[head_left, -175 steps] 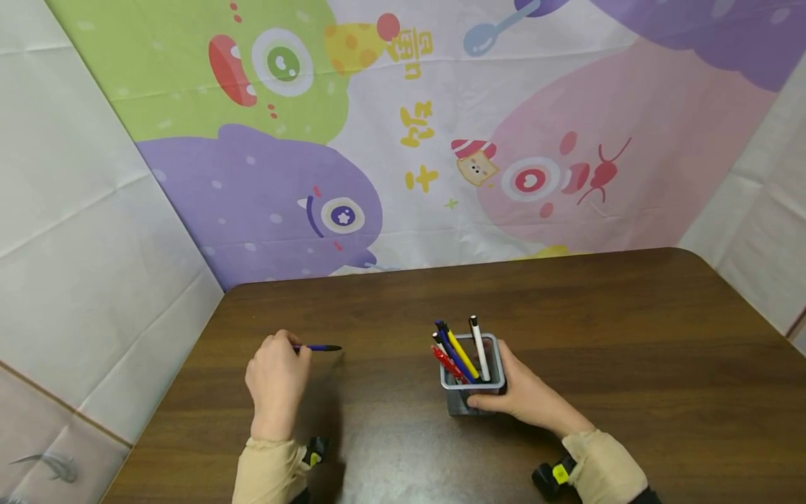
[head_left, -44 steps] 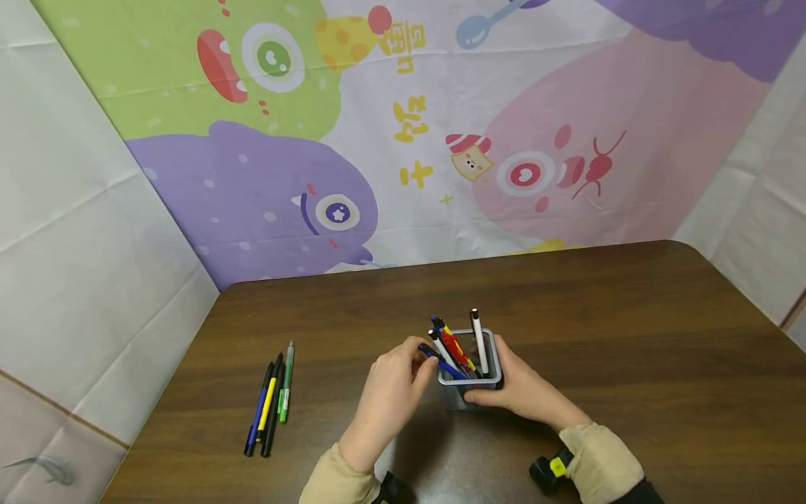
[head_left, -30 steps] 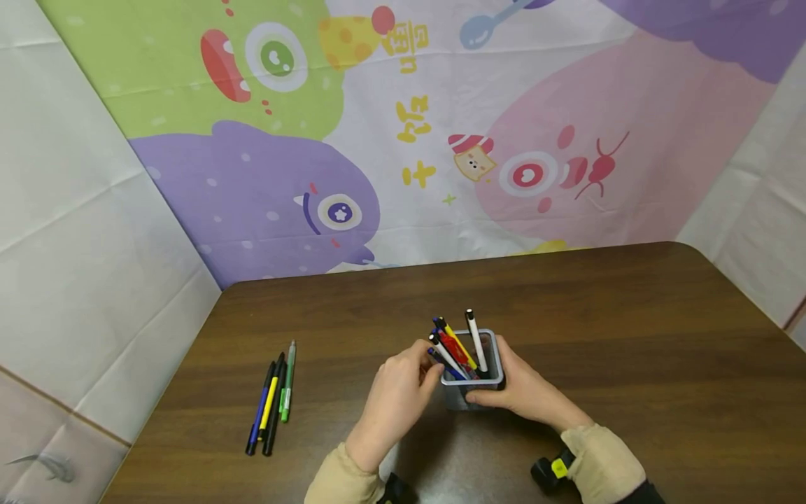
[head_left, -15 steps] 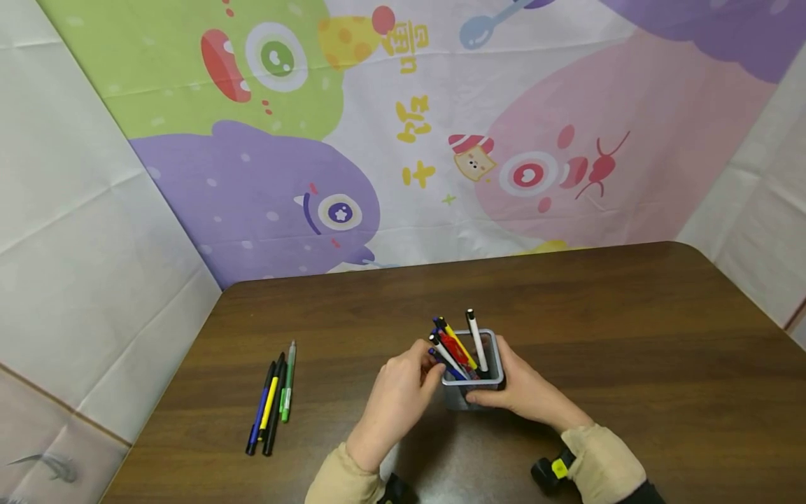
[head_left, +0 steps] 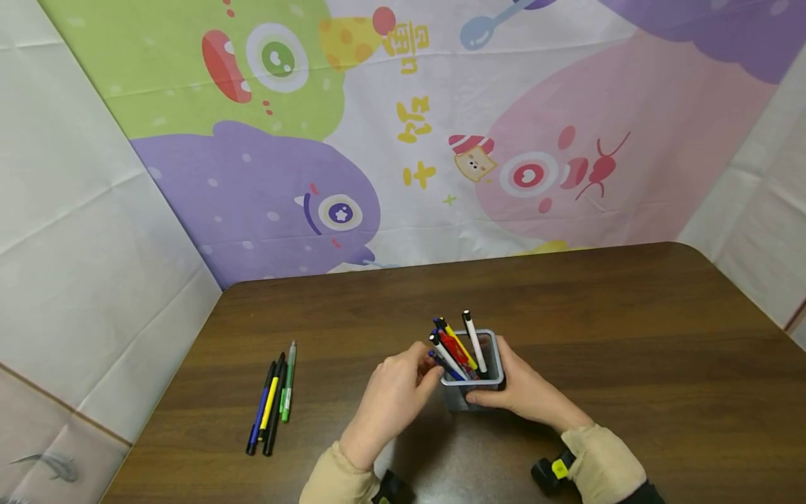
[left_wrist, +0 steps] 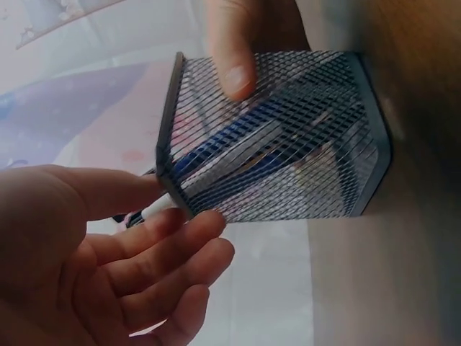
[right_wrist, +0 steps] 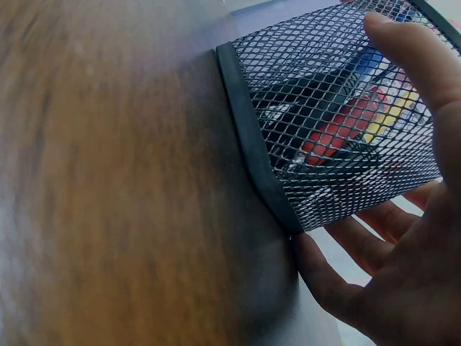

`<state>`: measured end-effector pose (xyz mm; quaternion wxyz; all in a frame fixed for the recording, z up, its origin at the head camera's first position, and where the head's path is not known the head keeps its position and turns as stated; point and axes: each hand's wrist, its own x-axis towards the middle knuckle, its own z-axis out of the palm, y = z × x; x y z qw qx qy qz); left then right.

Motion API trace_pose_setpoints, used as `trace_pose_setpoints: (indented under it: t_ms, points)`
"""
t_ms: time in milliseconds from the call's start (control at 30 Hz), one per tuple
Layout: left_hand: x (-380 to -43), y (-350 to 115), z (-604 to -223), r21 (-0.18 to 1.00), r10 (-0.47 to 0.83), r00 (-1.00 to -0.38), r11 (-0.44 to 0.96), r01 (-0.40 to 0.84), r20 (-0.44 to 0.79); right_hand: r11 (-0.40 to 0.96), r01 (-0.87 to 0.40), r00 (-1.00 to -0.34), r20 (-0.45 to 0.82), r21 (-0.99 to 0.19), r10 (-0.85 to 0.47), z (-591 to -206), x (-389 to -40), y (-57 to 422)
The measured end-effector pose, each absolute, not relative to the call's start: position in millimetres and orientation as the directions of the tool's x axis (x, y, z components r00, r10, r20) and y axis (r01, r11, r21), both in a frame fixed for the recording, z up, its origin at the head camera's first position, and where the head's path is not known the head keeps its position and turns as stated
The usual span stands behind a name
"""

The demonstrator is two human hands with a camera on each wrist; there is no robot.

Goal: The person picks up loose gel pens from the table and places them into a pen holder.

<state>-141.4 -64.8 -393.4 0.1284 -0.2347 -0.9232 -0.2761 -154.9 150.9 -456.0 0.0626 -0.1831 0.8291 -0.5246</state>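
Since 5.8 s ago: left hand (head_left: pixel 394 392) has crossed from the table's 9 o'clock side to the cup (head_left: pixel 456 397); right hand (head_left: pixel 532 392) about as it was. White pen (head_left: pixel 474 341) leans a little more to 11 o'clock than 0.5 s ago.

Blue pen (head_left: pixel 448 367): in the cup, near its 8 o'clock corner. Long axis 10 to 4, upper end at 10, over the rim. Left hand nearer, at 8 to 9 o'clock of the cup; thumb and index pinch the pen's upper end at the rim, other fingers loose. Key relation: that raised end points to the left hand's side, away from the right.

Right hand grips the cup from 3 to 4 o'clock, thumb across the near wall. Cup upright on the table (head_left: pixel 630 336).

Sharing the cup: red pen (head_left: pixel 455 348), yellow pen (head_left: pixel 461 340), others overlapping.

Well apart at 9 o'clock: loose pens (head_left: pixel 274 406), four, side by side, axes a little clockwise of 12–6.

Writing: pens, no brand legible; pale label on the green one too small. Backdrop (head_left: pixel 390 238) carries yellow characters (head_left: pixel 415 115), turned sideways, not read
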Motion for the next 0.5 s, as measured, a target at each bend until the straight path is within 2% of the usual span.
trace_pose_setpoints:
  t_ms: [300, 500]
  points:
    - [-145, -80, -384, 0.445, 0.301, -0.895, 0.787, 0.428, 0.33, 0.394, -0.24, -0.929, 0.092, -0.887, -0.357, -457, -156, 151]
    - [-152, -101, -380, 0.468, 0.202, -0.927, 0.817, 0.338, 0.317, 0.413, -0.238, -0.933, 0.089, -0.879, -0.348, -457, -155, 151]
